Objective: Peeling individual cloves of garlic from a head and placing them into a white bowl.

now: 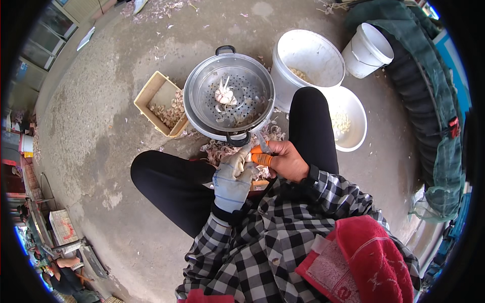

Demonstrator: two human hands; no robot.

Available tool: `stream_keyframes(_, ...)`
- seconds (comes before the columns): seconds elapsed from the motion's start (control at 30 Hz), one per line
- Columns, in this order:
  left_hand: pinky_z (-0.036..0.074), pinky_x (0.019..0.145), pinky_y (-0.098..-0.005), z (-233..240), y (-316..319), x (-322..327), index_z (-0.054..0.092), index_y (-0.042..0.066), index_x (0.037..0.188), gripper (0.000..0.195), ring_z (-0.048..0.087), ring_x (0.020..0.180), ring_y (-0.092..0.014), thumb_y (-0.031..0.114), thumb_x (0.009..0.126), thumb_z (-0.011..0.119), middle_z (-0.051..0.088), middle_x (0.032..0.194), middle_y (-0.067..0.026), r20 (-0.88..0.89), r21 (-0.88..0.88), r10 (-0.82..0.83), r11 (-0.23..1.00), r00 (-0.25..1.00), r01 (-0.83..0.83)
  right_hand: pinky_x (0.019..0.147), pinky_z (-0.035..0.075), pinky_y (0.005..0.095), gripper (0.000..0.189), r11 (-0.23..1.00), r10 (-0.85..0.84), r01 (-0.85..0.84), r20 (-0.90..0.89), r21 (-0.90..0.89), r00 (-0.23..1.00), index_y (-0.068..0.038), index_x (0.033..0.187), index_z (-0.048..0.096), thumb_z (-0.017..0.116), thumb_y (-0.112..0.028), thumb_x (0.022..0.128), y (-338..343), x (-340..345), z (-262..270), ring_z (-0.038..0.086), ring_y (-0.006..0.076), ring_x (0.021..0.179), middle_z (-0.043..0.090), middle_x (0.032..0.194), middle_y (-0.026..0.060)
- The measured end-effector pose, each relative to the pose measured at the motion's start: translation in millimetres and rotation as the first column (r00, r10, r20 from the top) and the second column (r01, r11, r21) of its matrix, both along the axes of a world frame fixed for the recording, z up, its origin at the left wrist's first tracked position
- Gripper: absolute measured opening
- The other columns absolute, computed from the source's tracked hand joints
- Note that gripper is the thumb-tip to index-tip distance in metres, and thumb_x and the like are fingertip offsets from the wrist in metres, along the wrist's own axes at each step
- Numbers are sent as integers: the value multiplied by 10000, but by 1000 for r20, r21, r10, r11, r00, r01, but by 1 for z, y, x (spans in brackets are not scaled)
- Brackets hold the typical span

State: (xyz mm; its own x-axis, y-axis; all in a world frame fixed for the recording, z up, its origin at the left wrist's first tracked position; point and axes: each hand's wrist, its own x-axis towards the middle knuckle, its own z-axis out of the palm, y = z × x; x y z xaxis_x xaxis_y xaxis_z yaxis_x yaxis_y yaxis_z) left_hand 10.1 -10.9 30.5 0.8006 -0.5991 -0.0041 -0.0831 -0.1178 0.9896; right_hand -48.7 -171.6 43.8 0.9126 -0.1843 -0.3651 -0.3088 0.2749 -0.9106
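Note:
My left hand (232,181) wears a pale grey knit glove and pinches a small whitish piece, apparently a garlic clove (248,157). Close against it, my right hand (291,162), bare except for orange finger covers, holds a small knife (262,142) with the blade pointing away from me. Just beyond both hands stands a metal steamer pot (247,72) with black handles. In its perforated tray lie a garlic bulb (225,94) and loose skins. Papery garlic skins (271,132) are heaped between my knees, partly hidden by my hands.
Left of the pot, a yellowish plastic box (146,91) holds garlic cloves (170,111). To the right stand a large white bucket (282,85), a white bowl (358,130) with peeled cloves (340,123), and a smaller bucket (362,57). Dark netting-covered material (413,87) lines the right side.

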Motion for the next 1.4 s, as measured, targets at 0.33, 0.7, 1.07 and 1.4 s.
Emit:
stream_keyframes(0.33,479,829,-314,5,2,4,590,27,1172,448,594,964,-229,-53,734,640,604,1065,-128,435,202,-89,979,896,-1,432,425,213,146,972,137,-150,-82,-178,987,7,956,650,664,-73,834,-8,6,18,505,43,506,629,707,19)
stream_keyframes(0.7,525,757,-274,-6,1,6,553,-79,1147,321,628,844,-171,-25,832,586,621,983,-123,-510,-197,-59,979,858,-50,414,412,227,175,979,-12,61,-248,192,969,16,959,568,590,-140,883,-4,3,-16,511,51,545,593,713,45)
stream_keyframes(1.07,475,635,-320,1,3,10,601,6,1112,349,589,715,-206,61,768,630,610,865,-129,207,237,-105,970,973,54,624,481,316,206,794,276,-40,301,-607,913,2,926,590,711,-112,805,-10,4,4,610,234,705,594,789,127)
stream_keyframes(1.4,483,700,-352,-7,5,2,601,-7,1044,293,604,790,-239,83,770,652,607,850,-161,224,282,-139,957,964,73,590,464,389,171,682,402,-157,187,-715,896,20,846,540,654,-83,770,-15,3,5,570,368,655,575,723,185)
